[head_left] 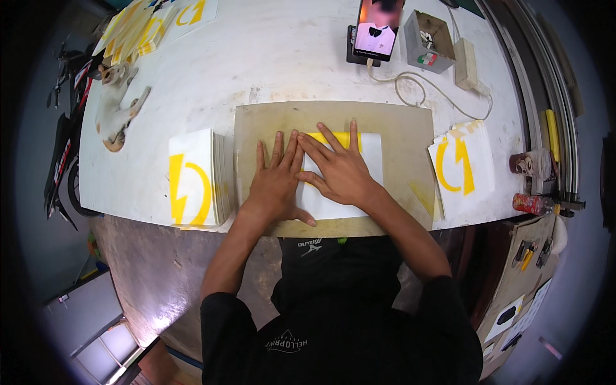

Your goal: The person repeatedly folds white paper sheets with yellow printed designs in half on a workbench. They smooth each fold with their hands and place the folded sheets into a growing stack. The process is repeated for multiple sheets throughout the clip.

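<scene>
A flat white paper piece [370, 168] with a yellow band along its far edge lies on a yellowish-grey board [404, 167] at the table's front edge. My left hand [276, 183] rests flat over its left side, fingers spread and thumb pointing right along the near edge. On the paper's middle and far part lies my right hand [340, 168], palm down, fingers fanned out, its thumb touching or very close to the left hand. Neither hand grips anything. Part of the paper is hidden under both hands.
Stacks of white pieces with yellow prints stand left [192, 183] and right [459, 163] of the board. A cat [119, 106] lies at the far left. Behind are a phone [377, 32] on a stand, a cable and a grey box [428, 61]. A plastic bottle [532, 204] stands right.
</scene>
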Tool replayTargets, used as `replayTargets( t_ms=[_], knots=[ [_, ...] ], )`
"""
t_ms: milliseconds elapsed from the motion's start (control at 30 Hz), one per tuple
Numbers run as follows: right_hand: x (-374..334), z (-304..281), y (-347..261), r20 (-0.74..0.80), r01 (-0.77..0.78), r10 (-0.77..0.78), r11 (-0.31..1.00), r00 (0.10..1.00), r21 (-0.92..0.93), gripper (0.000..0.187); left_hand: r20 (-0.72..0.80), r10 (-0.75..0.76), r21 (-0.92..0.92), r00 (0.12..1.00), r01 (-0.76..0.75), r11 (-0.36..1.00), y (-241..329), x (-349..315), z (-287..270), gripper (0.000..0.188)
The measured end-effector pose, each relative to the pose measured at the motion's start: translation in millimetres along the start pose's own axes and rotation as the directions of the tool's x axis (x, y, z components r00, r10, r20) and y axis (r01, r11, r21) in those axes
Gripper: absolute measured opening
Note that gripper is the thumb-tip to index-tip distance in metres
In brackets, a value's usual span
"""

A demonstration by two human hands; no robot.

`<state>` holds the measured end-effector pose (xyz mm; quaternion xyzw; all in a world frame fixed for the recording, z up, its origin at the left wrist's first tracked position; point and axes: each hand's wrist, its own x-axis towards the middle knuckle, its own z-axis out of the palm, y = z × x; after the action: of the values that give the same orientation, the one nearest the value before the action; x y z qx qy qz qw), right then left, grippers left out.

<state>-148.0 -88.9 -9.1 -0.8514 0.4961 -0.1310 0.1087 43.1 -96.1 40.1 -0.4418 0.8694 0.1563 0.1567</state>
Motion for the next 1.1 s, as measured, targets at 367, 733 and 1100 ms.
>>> replayTargets(
  t_ms=[367,733,1100],
  knots=[
    [-62.9,-15.7,50.1,-0.149,-0.386,0.373,0.92,0.916,-0.07,0.071,-0.062,-0.012,-0.01,0.998,0.011,1.0,-1.9,-2.2,5.1,0.17],
    [-190.0,-20.7,-24.5,-0.35,-0.654,0.574,0.737,0.74,-0.173,0.049,-0.156,-0.106,-0.084,0.982,0.094,0.992,19.0,-19.0,25.7,0.161],
    [-205.2,-23.8,-5.0,-0.395,-0.736,0.765,0.624,0.509,0.261,0.032,-0.167,-0.087,-0.074,0.982,0.076,0.994,16.6,-19.2,28.4,0.164]
  ],
)
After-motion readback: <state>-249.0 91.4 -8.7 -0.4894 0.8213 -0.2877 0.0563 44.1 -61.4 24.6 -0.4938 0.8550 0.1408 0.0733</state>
